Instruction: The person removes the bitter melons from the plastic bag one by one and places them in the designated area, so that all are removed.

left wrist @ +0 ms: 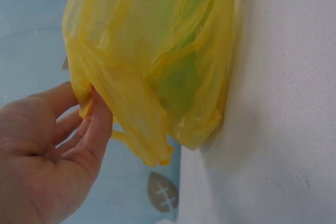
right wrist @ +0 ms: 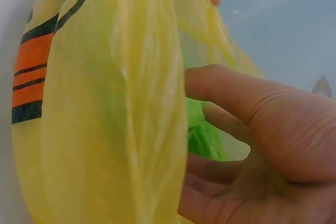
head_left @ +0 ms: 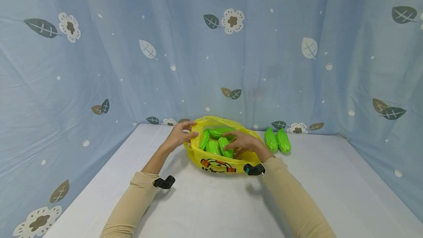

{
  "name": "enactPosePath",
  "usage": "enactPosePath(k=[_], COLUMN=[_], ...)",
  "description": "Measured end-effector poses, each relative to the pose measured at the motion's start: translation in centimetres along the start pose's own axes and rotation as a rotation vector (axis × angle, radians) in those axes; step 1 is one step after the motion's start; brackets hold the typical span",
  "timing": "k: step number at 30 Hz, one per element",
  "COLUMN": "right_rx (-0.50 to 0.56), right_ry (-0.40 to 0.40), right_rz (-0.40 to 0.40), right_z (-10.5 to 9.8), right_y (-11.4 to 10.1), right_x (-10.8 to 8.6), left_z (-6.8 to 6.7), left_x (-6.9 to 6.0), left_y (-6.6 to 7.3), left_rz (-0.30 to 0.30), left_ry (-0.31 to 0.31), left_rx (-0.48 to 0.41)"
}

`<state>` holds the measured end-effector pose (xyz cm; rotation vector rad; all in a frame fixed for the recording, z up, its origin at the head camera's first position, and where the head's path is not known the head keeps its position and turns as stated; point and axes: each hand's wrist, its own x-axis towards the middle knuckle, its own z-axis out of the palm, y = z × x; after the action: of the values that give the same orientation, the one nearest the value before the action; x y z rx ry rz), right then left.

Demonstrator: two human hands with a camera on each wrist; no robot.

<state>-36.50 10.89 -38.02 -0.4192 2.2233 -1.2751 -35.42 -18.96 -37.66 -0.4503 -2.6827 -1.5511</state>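
A yellow plastic bag with a printed cartoon face stands with its mouth open on the white table. Inside lie several glossy green, elongated pieces, their exact kind unclear. At the bag's left side, my left hand pinches the rim between thumb and fingers, as the left wrist view confirms. My right hand reaches into the mouth from the right, fingers spread and loosely bent over the green pieces. In the right wrist view its fingertips are partly hidden behind the bag wall, and no piece is visibly gripped.
Two more green, tapered pieces stand side by side to the right of the bag, near the back edge of the table. A blue patterned curtain hangs behind and along both sides. Each wrist carries a small black camera.
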Motion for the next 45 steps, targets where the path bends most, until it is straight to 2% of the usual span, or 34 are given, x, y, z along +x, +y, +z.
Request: enactPosePath(k=[19,45], right_rx=[-0.006,-0.027], right_ry=[0.005,0.025], right_rz=[-0.023,-0.102], right_z=[-0.8,-2.2], right_y=[0.0,-0.1], right_x=[-0.6,-3.3], left_z=[0.0,0.0], left_x=[0.0,0.1], left_y=[-0.1,-0.4], left_rz=[0.008,0.010], left_ry=[0.006,0.006], left_rx=[-0.011,-0.006])
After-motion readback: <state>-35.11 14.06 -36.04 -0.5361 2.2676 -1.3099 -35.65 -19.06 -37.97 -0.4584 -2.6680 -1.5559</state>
